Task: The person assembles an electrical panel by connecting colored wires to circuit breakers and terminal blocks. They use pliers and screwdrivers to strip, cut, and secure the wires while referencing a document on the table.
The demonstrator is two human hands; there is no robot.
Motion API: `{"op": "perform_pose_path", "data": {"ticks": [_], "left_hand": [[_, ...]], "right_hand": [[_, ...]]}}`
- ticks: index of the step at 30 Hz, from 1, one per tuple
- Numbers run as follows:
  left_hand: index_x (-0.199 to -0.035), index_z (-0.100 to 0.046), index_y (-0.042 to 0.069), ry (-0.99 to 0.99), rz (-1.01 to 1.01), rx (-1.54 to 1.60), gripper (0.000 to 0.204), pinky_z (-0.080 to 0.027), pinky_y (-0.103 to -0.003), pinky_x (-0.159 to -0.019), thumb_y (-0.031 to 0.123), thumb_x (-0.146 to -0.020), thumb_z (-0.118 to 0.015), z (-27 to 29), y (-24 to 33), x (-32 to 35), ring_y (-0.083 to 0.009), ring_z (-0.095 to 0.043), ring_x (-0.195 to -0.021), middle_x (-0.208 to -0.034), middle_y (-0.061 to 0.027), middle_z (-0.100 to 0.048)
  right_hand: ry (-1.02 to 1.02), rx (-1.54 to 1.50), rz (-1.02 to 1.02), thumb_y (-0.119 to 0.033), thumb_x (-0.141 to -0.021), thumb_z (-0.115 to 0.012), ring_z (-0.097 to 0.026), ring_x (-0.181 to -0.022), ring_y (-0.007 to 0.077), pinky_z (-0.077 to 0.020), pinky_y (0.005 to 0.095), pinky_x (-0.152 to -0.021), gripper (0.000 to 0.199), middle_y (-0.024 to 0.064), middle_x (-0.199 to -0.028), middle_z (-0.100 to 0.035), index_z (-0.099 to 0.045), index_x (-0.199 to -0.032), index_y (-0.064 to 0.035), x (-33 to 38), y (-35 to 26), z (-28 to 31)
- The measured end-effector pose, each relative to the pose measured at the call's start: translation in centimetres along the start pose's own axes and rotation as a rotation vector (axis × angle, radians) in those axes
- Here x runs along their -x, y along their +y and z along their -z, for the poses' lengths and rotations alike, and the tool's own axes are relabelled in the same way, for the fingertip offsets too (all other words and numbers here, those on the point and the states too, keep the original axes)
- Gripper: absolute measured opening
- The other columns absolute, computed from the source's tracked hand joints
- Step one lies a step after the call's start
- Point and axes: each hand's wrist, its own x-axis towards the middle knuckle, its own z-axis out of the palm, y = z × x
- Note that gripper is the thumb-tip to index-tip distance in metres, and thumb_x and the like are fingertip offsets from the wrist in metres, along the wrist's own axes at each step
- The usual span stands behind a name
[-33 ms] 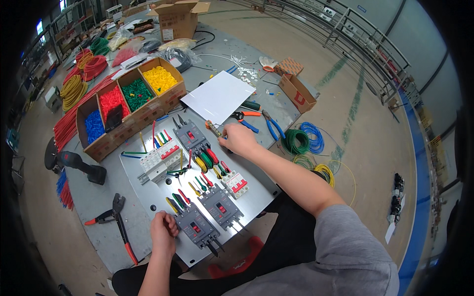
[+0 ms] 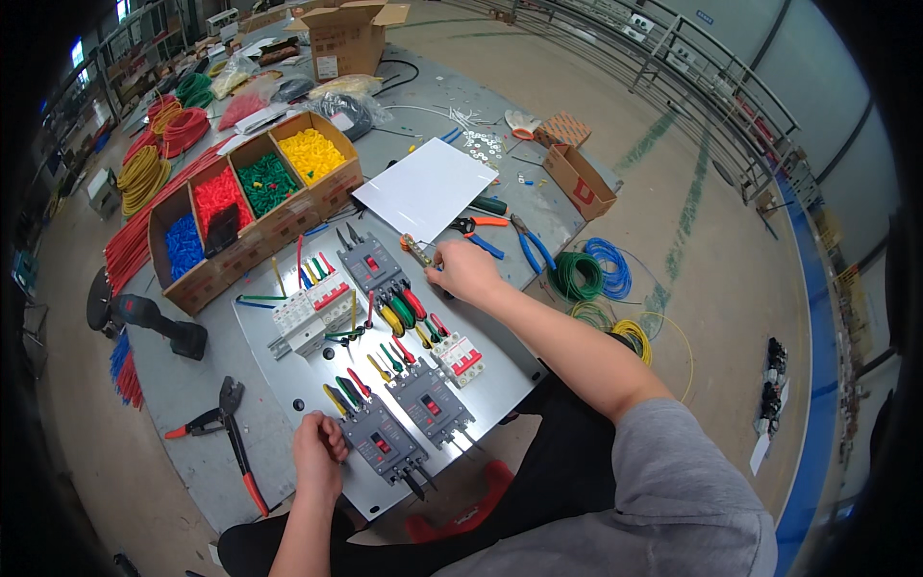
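My right hand (image 2: pixel 465 271) is closed in a pinch at the right side of a metal mounting plate (image 2: pixel 274 352), beside a brass terminal strip (image 2: pixel 417 252). What its fingertips hold is hidden. At the plate's near left edge my left hand (image 2: pixel 318 450) has curled fingers close to a grey circuit breaker (image 2: pixel 384 440); I cannot make out anything inside them. Another grey breaker (image 2: pixel 430 404) sits to its right, and a third breaker (image 2: pixel 370 263) is at the far end. White miniature breakers (image 2: pixel 315 313) and a smaller white breaker (image 2: pixel 460 361) stand among red, yellow and green wires.
A divided cardboard box (image 2: pixel 255 192) holds coloured caps. Left of the plate lie a cordless drill (image 2: pixel 163 325) and a red-handled crimping tool (image 2: pixel 227 433). Beyond my right hand are a white sheet (image 2: pixel 428 188) and blue-handled pliers (image 2: pixel 531 245). Wire coils (image 2: pixel 577 276) lie at right.
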Motion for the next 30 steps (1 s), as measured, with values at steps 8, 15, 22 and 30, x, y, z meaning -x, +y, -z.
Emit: {"op": "perform_pose_path", "data": {"ticks": [8, 15, 22, 30], "left_hand": [[-0.076, -0.046, 0.015, 0.007, 0.002, -0.014, 0.035, -0.029, -0.030, -0.052, 0.032, -0.106, -0.054, 0.0, -0.1, 0.1, -0.0108, -0.036, -0.054, -0.066, 0.0014, -0.043], [-0.076, -0.047, 0.015, 0.022, -0.002, -0.027, 0.036, -0.029, -0.030, -0.052, 0.032, -0.106, -0.054, -0.2, -0.3, -0.2, -0.0108, -0.035, -0.053, -0.065, 0.0021, -0.043], [-0.077, -0.047, 0.015, 0.008, -0.004, -0.023, 0.036, -0.029, -0.030, -0.052, 0.033, -0.107, -0.055, 0.2, -0.4, -0.2, -0.0109, -0.035, -0.053, -0.064, 0.0023, -0.042], [-0.077, -0.047, 0.015, -0.017, -0.005, -0.027, 0.035, -0.030, -0.030, -0.053, 0.033, -0.107, -0.054, 0.3, -0.4, -0.1, -0.0110, -0.037, -0.055, -0.065, 0.0018, -0.043]], "right_hand": [[-0.014, -0.127, -0.008, -0.029, -0.089, -0.086, -0.077, -0.094, 0.0393, -0.0608, 0.0502, -0.086, 0.029, 0.0212, -0.096, -0.079, -0.081, -0.097, -0.0014, -0.7, 0.4, -0.2], [0.025, -0.140, 0.025, -0.027, -0.086, -0.087, -0.077, -0.087, 0.0401, -0.0611, 0.0495, -0.083, 0.029, 0.0234, -0.091, -0.078, -0.081, -0.091, 0.0008, -1.0, 0.5, -0.4], [-0.060, -0.241, 0.012, -0.026, -0.084, -0.086, -0.078, -0.082, 0.0335, -0.0620, 0.0430, -0.079, 0.027, 0.0213, -0.088, -0.079, -0.082, -0.090, 0.0004, -1.7, 0.7, 1.1], [-0.186, -1.053, -0.371, -0.025, -0.100, -0.084, -0.068, -0.073, 0.0116, -0.0580, 0.0263, -0.066, 0.031, 0.0042, -0.086, -0.072, -0.074, -0.108, 0.0033, -3.4, 2.6, 3.8]]}}
